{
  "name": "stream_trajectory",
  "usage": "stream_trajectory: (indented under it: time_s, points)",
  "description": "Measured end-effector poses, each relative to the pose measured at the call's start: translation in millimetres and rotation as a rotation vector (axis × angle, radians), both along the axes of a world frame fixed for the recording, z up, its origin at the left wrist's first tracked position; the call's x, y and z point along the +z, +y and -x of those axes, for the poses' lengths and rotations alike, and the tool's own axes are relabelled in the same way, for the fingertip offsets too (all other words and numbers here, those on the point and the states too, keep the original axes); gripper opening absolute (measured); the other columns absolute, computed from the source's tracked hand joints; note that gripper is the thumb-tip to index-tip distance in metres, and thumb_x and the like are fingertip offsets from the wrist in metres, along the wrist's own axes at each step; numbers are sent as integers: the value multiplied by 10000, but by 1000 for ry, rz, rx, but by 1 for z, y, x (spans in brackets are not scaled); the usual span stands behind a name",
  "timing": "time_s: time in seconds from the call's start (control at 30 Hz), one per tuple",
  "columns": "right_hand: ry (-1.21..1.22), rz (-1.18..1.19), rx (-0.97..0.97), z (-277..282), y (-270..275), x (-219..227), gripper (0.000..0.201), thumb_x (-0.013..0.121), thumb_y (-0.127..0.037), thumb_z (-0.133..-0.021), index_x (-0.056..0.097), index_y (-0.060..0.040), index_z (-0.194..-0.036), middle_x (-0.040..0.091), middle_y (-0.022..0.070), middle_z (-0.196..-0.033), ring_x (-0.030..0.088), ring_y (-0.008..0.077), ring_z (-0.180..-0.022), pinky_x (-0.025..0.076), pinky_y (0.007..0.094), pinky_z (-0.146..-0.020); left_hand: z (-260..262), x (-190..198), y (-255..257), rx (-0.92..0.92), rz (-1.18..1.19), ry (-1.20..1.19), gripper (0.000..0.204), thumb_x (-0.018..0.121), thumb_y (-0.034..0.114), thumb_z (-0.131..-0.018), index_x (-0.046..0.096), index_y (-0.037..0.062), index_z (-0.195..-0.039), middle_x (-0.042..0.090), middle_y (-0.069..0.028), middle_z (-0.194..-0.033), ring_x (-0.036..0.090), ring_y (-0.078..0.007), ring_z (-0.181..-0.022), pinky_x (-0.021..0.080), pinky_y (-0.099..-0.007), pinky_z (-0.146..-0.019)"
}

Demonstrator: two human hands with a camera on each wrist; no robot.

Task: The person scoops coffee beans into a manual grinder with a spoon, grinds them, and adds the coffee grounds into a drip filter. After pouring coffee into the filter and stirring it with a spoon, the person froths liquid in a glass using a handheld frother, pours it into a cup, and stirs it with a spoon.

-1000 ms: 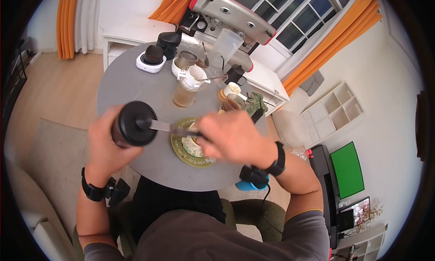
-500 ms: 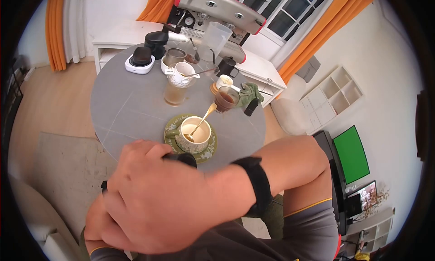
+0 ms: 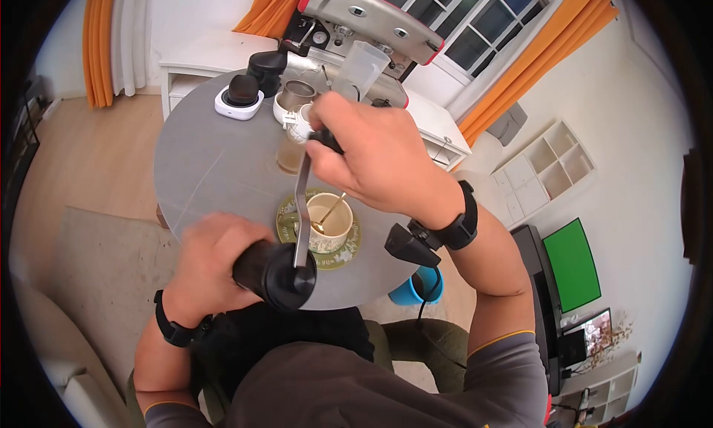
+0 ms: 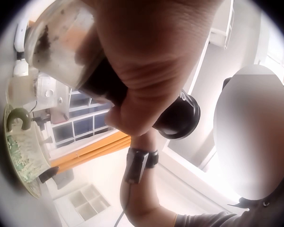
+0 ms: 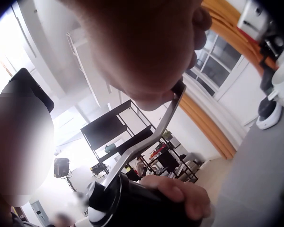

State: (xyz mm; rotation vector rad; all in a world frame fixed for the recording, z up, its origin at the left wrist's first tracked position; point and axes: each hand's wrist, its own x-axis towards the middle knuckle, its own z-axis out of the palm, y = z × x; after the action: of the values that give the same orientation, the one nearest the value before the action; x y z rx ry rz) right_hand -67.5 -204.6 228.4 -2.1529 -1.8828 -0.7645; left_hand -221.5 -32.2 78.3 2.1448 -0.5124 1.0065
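In the head view my left hand (image 3: 215,261) grips the body of a black hand coffee grinder (image 3: 286,283), tilted at the table's near edge. My right hand (image 3: 379,157) holds the dark knob of its metal crank (image 3: 301,213), which points away from me. The left wrist view shows the grinder's clear jar (image 4: 61,42) with dark specks inside. Just beyond the grinder, a patterned cup (image 3: 327,242) stands on a green saucer (image 3: 347,256) with a gold spoon (image 3: 333,210) in it. From the right wrist view, the crank (image 5: 146,142) runs up to my right fingers.
Across the round grey table (image 3: 197,168) are a white scale-like device (image 3: 239,112) with a black cup on it, a metal-topped cup (image 3: 297,94) and a clear plastic jug (image 3: 364,68). An espresso machine (image 3: 371,20) stands behind. A blue bucket (image 3: 427,288) is at the right.
The crank has swung round from pointing right to pointing away from me. My right hand came close to my body, then went out over the table. The grinder has shifted right and nearer me.
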Motion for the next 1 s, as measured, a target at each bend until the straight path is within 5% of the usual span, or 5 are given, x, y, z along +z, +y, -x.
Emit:
stream_trajectory:
  time_s: [0.27, 0.53, 0.73, 0.83, 1.0]
  points:
    - [60, 173, 98, 16, -41, -56, 240, 693, -191, -809, 532, -89, -956, 536, 81, -714, 597, 296, -596, 475, 430, -530, 5, 2, 27, 408, 269, 67, 512, 822, 68, -645, 644, 25, -1123, 729, -128, -959, 735, -302, -878, 563, -340, -821]
    - [120, 271, 470, 97, -34, -63, 226, 645, -282, -773, 608, -75, -856, 434, 36, -652, 506, 189, -501, 376, 346, -439, -3, -9, 17, 353, 292, 276, 547, 822, 60, -612, 638, 57, -1127, 720, -127, -950, 723, -317, -861, 564, -366, -800]
    - [96, 225, 598, 121, -5, -51, 216, 610, -254, -825, 637, -46, -875, 447, 36, -642, 481, 181, -512, 288, 340, -458, -4, -7, -7, 223, -66, 224, 492, 847, 160, -628, 625, 100, -1063, 707, -126, -906, 684, -353, -809, 542, -438, -728]
    - [-57, 115, 554, 117, 18, -25, 235, 636, -253, -794, 623, -20, -819, 598, 133, -646, 620, 265, -548, 461, 435, -474, -5, -8, -8, 184, -113, 142, 402, 820, 223, -715, 625, 94, -1042, 700, -112, -887, 676, -339, -776, 525, -429, -689]
    - [-45, 182, 316, 80, 47, 12, 239, 657, -254, -786, 611, -47, -896, 665, 106, -708, 670, 294, -610, 498, 453, -512, 2, 0, -15, 102, -124, 48, 443, 856, 248, -690, 644, 95, -1047, 698, -91, -913, 674, -323, -820, 517, -426, -692]
